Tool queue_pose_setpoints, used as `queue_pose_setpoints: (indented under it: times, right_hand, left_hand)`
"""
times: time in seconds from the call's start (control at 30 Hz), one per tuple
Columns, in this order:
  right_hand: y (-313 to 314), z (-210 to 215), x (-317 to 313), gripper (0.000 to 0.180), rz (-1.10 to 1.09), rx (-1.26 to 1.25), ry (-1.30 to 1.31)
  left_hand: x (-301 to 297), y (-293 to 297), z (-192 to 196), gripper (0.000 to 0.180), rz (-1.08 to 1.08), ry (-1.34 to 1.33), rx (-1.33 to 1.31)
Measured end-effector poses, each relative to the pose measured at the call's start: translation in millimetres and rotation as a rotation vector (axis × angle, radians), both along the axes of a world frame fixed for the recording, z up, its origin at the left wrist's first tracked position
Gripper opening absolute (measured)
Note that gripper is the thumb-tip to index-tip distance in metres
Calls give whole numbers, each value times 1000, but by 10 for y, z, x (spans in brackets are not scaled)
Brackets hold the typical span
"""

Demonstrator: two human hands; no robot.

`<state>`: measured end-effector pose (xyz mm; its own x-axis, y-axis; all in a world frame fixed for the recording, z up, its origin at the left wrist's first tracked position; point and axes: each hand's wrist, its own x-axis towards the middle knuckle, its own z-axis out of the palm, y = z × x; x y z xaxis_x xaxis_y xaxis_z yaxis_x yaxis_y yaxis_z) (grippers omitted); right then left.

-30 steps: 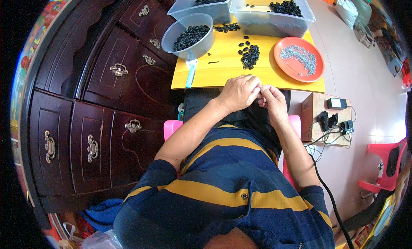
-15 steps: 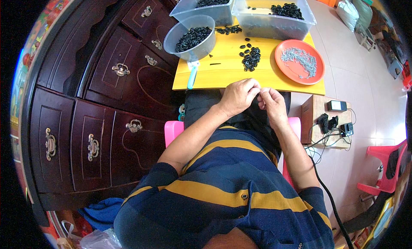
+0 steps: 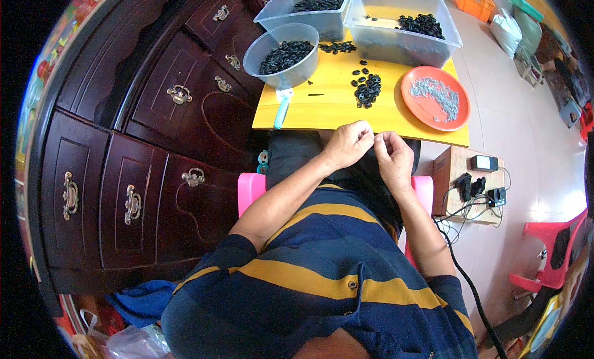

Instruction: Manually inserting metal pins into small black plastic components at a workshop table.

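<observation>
My left hand [image 3: 350, 143] is closed just past the near edge of the yellow table [image 3: 334, 115], over my lap. Close beside it my right hand [image 3: 395, 158] has thumb and forefinger pinched together. Anything in either hand is too small or hidden to make out. On the table ahead lies a loose pile of small black oval pieces [image 3: 369, 93]. An orange-red plate [image 3: 426, 113] at the right bears many small grey pin-like parts [image 3: 440, 91]. At the table's left near edge lies a tool with a light blue handle [image 3: 281, 112].
A round clear tub [image 3: 296, 78] and two rectangular clear bins [image 3: 402, 52] hold black pieces at the far side. Dark wooden drawers [image 3: 167, 117] stand close at left. A wooden box [image 3: 455, 179] with adapters and cables sits at right, near a pink chair [image 3: 550, 247].
My hands have drawn slightly apart, the right one shifting a little down. The whole view has tilted slightly, so the table and bins appear a bit further right and lower.
</observation>
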<state>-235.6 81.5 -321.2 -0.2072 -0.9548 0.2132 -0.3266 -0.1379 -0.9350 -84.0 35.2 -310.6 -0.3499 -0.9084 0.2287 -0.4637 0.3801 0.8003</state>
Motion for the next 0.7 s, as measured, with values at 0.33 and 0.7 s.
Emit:
queue_pose_setpoints:
  times: [0.33,0.7]
  right_hand:
    - [-66,-153,15,20,106,70,-142]
    - [-52,-73,-11,16,272,287,-614]
  left_hand:
    - [5,24,-76,20,-33,123,-30]
    - [75,83,49,19,48,380,142]
